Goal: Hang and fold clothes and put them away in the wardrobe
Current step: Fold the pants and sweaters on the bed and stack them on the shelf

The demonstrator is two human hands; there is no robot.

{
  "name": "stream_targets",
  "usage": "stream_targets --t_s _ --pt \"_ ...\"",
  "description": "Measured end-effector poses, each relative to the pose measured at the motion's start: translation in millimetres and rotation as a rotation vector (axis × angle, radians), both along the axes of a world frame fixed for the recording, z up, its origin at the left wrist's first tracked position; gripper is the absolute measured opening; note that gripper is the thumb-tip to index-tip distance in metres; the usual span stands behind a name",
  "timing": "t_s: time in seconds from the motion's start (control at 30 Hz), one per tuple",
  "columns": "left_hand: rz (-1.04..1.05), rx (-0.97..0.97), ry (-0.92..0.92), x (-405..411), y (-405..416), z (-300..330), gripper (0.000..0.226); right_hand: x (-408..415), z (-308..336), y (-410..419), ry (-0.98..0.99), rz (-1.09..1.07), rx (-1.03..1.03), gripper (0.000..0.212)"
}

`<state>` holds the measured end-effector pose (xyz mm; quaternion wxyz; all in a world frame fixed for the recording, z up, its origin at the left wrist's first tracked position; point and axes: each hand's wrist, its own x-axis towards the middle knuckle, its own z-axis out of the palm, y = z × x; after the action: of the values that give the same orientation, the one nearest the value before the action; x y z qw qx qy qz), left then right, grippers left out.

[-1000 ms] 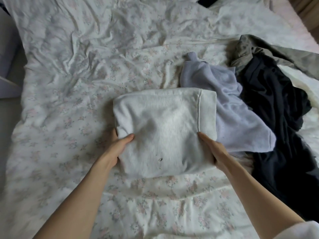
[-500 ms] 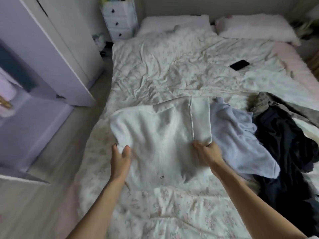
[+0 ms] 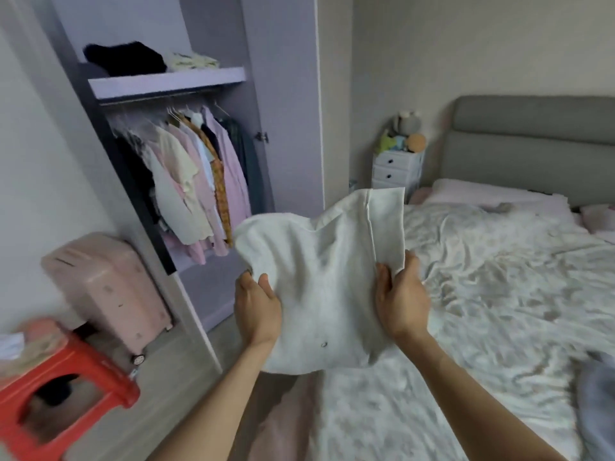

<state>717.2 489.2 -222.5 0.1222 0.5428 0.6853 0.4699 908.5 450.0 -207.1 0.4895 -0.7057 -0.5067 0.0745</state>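
1. The folded white garment point(image 3: 319, 281) is held in the air between both hands — ribbed band edge up, away from the fingertips.
2. Left hand point(image 3: 257, 306) and right hand point(image 3: 401, 294) pinch its lower sides.
3. Soft, fleecy, roughly rectangular — sagging.

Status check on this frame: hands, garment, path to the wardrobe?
Left hand and right hand both grip the folded white garment, held off the bed. Wardrobe open ahead-left. Pink suitcase and red stool beside it, not blocking.

Both arms reach forward — left hand point(image 3: 258, 307) and right hand point(image 3: 401, 296) each clamped, thumbs on top
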Motion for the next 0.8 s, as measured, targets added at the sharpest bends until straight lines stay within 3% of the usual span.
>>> stream_targets --t_s 0.2,0.3,0.4,0.8 --pt "0.036 0.213 0.108 -154.1 40.1 91.6 0.035 -156.1 62.0 58.2 0.066 0.079 0.148 0.015" --pt "0.066 0.264 0.141 -201.1 52.4 128.6 0.032 -205.6 83.9 82.8 0.115 0.087 0.193 0.015" --pt "0.065 0.317 0.176 -243.7 69.1 156.1 0.030 -248.3 102.4 108.8 0.151 0.090 0.232 0.029" --pt "0.034 0.478 0.197 -261.8 165.9 192.0 0.026 -267.0 128.1 216.2 0.249 0.037 0.362 0.033"
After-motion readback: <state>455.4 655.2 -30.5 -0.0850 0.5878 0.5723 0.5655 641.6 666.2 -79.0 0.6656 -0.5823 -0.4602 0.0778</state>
